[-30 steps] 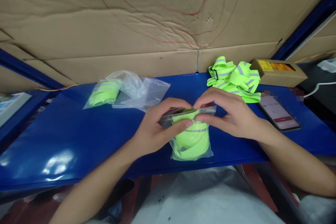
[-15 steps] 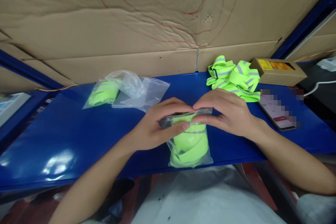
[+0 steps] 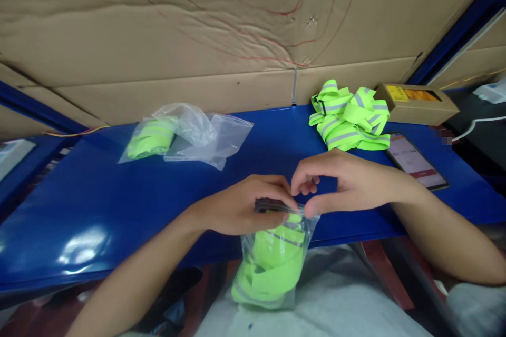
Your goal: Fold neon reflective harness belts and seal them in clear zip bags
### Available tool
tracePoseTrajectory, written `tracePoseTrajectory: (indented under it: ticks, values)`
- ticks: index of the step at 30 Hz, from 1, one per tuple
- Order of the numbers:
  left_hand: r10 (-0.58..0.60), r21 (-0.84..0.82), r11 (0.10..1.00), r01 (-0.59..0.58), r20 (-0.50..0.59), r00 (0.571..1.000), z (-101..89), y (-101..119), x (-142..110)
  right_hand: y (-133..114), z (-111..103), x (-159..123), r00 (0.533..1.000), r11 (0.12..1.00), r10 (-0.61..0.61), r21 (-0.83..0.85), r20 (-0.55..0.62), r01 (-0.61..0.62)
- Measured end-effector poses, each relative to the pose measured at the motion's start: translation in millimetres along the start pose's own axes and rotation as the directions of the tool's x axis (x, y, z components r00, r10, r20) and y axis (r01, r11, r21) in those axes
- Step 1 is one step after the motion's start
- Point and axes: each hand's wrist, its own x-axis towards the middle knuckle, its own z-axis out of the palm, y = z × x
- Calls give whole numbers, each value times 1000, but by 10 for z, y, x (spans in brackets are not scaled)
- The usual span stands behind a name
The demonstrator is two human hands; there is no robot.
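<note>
A clear zip-lock bag [image 3: 245, 253] packed with a folded neon-green reflective strap [image 3: 276, 260] hangs tilted over the table's front edge, in front of my body. My left hand [image 3: 245, 205] pinches the top of this bag between thumb and fingers. Something dark shows just inside the bag's mouth; I cannot make out what. At the bag's upper right corner is my right hand [image 3: 343, 181], thumb and forefinger apart in a curve. Its thumb tip seems to touch the corner, and its other fingers are partly curled.
On the blue table [image 3: 158, 210], a filled bag [image 3: 152, 137] lies at the back left beside clear plastic bags [image 3: 213, 139]. Back right are a pile of loose green reflective straps [image 3: 351, 116], a cardboard box [image 3: 421, 105] and a phone [image 3: 417, 160]. A cardboard wall [image 3: 177, 63] stands behind.
The bag has come down and towards my body, and now tilts past the table edge. My left hand moved down with it. My right hand's fingers have come away from the bag's top edge.
</note>
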Motion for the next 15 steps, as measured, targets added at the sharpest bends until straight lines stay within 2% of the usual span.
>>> tracePoseTrajectory:
  ticks: [3,6,10,12,15]
  values:
    - [4,-7,1000,-4,33,999,7,6,5,-57,20,-16,998,1000,22,0,60,-23]
    - [4,43,999,-6,39,999,16,46,6,-15,16,-29,982,993,114,-33,148,-111]
    - [-31,109,994,25,56,998,-3,45,-1,78,4,-51,907,964,266,-103,327,-246]
    - [-50,128,991,41,68,996,-12,21,-2,90,12,-52,887,963,270,-111,376,-246]
    - [-62,127,991,47,118,991,-12,10,4,62,20,-46,898,974,226,-108,378,-200]
